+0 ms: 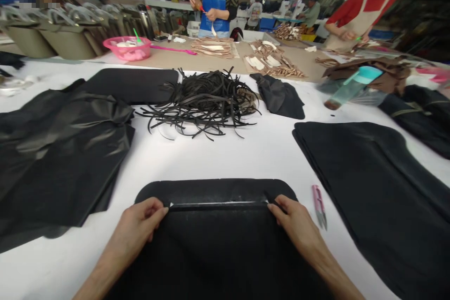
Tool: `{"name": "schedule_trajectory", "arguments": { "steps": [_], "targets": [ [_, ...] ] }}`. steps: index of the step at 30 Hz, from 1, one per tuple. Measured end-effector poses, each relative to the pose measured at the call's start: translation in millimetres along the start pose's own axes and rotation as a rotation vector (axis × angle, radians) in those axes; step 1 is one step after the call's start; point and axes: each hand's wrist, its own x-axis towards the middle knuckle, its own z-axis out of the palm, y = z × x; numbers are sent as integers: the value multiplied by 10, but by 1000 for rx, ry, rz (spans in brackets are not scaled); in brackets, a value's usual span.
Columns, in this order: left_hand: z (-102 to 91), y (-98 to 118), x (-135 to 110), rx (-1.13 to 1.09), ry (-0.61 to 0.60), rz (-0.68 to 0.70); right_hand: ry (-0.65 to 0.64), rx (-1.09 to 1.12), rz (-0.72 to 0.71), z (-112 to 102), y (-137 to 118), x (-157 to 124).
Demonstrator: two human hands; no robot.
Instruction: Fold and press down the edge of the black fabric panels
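Note:
A black rounded fabric panel (216,191) lies on the white table right in front of me. A thin black strip (218,206) runs straight across it. My left hand (140,225) pinches the strip's left end, fingers closed. At the strip's right end, my right hand (293,222) pinches it and presses it to the panel. Both hands rest on the panel.
Pink thread snips (319,205) lie just right of my right hand. A heap of black strips (206,101) sits mid-table. Black fabric stacks lie left (59,150) and right (379,183). A teal-capped bottle (351,86), a pink basket (127,48) and other workers stand beyond.

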Motion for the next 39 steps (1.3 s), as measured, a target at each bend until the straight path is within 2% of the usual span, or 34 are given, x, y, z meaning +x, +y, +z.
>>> {"name": "schedule_trajectory", "arguments": {
  "steps": [7, 12, 14, 22, 30, 39],
  "targets": [
    [-14, 20, -37, 43, 58, 79, -43, 28, -44, 48, 153, 91],
    [-46, 49, -50, 16, 14, 79, -193, 237, 6, -1, 198, 148],
    [-48, 56, -44, 6, 7, 66, -216, 256, 21, -3, 208, 158],
    [-16, 21, -9, -10, 37, 39, -106, 103, -23, 58, 268, 145],
    [-10, 37, 19, 55, 79, 52, -126, 84, -38, 73, 331, 174],
    [-26, 76, 22, 229, 110, 91, -105, 82, -22, 28, 229, 137]
  ]
}}
